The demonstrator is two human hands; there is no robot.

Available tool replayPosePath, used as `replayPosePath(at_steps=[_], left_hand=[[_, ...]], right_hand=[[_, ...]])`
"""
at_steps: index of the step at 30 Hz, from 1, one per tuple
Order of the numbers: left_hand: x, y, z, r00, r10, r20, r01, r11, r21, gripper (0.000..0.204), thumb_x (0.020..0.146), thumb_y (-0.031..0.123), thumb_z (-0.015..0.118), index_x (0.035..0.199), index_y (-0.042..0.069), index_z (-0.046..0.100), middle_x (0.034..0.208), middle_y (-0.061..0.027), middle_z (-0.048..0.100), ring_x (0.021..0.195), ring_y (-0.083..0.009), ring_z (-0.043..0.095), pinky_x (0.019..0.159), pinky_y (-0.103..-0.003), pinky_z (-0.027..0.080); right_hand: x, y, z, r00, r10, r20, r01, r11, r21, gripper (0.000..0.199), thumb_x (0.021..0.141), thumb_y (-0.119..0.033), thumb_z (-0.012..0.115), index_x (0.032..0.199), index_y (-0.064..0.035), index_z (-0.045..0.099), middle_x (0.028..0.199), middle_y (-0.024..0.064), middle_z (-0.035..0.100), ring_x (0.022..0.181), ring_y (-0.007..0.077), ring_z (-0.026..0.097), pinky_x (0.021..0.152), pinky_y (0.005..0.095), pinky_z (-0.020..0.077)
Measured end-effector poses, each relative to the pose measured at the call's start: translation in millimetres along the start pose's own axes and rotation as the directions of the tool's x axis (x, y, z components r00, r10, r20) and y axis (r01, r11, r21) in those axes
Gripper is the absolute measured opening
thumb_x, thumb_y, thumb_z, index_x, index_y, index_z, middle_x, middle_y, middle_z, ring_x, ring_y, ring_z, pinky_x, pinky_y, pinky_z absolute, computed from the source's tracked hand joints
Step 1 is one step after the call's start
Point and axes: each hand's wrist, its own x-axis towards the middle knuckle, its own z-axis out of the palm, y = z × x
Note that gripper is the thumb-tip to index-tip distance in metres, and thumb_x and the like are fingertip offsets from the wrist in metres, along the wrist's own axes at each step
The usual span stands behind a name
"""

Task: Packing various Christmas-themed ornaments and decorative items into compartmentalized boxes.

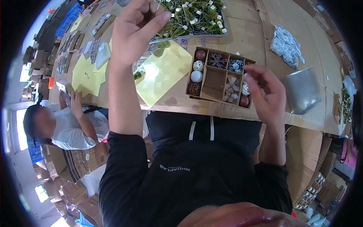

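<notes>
My left hand [141, 28] is over the near left edge of a tray [196, 36] of green sprigs with small white cubes [194, 15]. Its thumb stands apart from the curled fingers, and a thin pale strand shows by the fingertips. At the right edge of a divided cardboard box [213, 85], my right hand [267, 90] has curved fingers and a gap between thumb and forefinger. White, woven and dark red balls [196, 76] fill the box's side compartments. A snowflake ornament [217, 59], a frosted pine cone [235, 65] and pale wooden-looking pieces [231, 89] lie in others.
Yellow paper [166, 75] lies left of the box, with a few green bits on it. A bag of silvery packets [287, 45] and a grey, shiny square piece [301, 90] are on the right. At the left, a co-worker [72, 125] handles a small box [65, 87].
</notes>
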Motion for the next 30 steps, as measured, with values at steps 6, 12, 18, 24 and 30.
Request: replayPosePath(at_steps=[6,12,18,24,30], left_hand=[[47.5,26.1,27.3,0.989,0.148,-0.020,-0.147,0.937,-0.316,0.064,0.092,0.012,0.067,0.148,-0.002,0.039,0.074,0.0053,0.050,0.063,-0.0036,0.043,0.058,-0.019,0.033],[18.2,52.7,6.5,0.990,0.043,-0.136,-0.040,0.999,0.025,0.058,0.091,0.005,0.057,0.146,0.001,0.038,0.087,-0.0036,0.045,0.079,-0.0139,0.038,0.071,-0.029,0.032],[-50.6,46.0,-16.4,0.897,-0.041,-0.440,-0.027,0.989,-0.148,0.058,0.092,0.003,0.053,0.148,0.006,0.038,0.084,0.0006,0.044,0.074,-0.0114,0.036,0.068,-0.028,0.031],[-94.7,52.1,-43.7,0.799,-0.068,-0.597,-0.037,0.986,-0.163,0.063,0.092,0.004,0.050,0.152,0.014,0.033,0.087,-0.0002,0.050,0.074,-0.0113,0.038,0.068,-0.028,0.033],[-90.1,57.1,-37.3,0.876,-0.140,-0.461,0.069,0.983,-0.168,0.070,0.092,0.002,0.050,0.157,0.009,0.023,0.087,-0.0019,0.051,0.074,-0.0118,0.038,0.069,-0.030,0.034]], right_hand=[[67.9,1.6,38.7,0.924,-0.376,0.066,0.368,0.830,-0.419,0.080,0.083,-0.036,0.078,0.144,-0.0040,0.038,0.122,0.0224,0.058,0.105,0.0361,0.062,0.092,0.0448,0.0496],[137.5,33.1,50.2,0.924,-0.258,0.283,0.353,0.860,-0.369,0.045,0.089,-0.039,0.070,0.116,-0.0043,0.061,0.105,0.0189,0.068,0.096,0.0377,0.065,0.083,0.0441,0.0514],[132.2,45.0,27.2,0.943,-0.185,0.276,0.223,0.968,-0.112,0.048,0.083,-0.045,0.078,0.111,-0.0062,0.071,0.095,0.0102,0.071,0.085,0.0172,0.065,0.076,0.0321,0.0509],[140.8,58.7,20.1,0.958,-0.023,0.285,0.030,0.999,-0.021,0.028,0.089,-0.030,0.075,0.104,-0.0059,0.074,0.077,0.0043,0.070,0.063,0.0078,0.061,0.059,0.0230,0.0484],[133.5,50.9,34.2,0.969,-0.134,0.205,0.179,0.960,-0.215,0.035,0.088,-0.036,0.074,0.103,-0.0042,0.072,0.079,0.0042,0.068,0.070,0.0118,0.061,0.065,0.0295,0.0486]])
